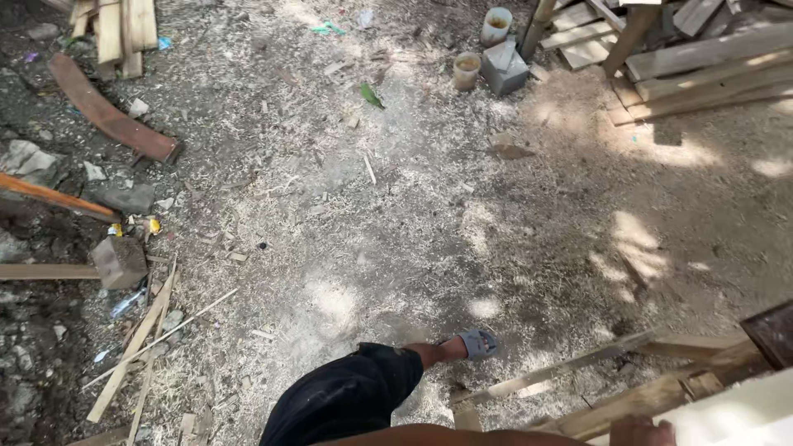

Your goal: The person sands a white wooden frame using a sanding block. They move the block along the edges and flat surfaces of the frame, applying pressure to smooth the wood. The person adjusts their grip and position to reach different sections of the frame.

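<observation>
Only the top of my right hand point(643, 431) shows at the bottom edge, at the end of a bare forearm lying along the frame's bottom. Its fingers rest against the end of a pale wooden board point(735, 413) in the bottom right corner, and it seems to grip it. My left hand is out of sight. My leg in dark shorts point(347, 396) reaches up to a foot in a grey sandal point(477, 343), planted on ground covered with sawdust.
Rough wooden slats point(578, 363) lie beside the foot. A stack of planks point(702, 66) sits top right, with two small cups point(467, 70) and a grey block point(504, 66) nearby. At left are a wooden mallet point(116, 263), a curved rusty piece point(107, 111), stones and offcuts.
</observation>
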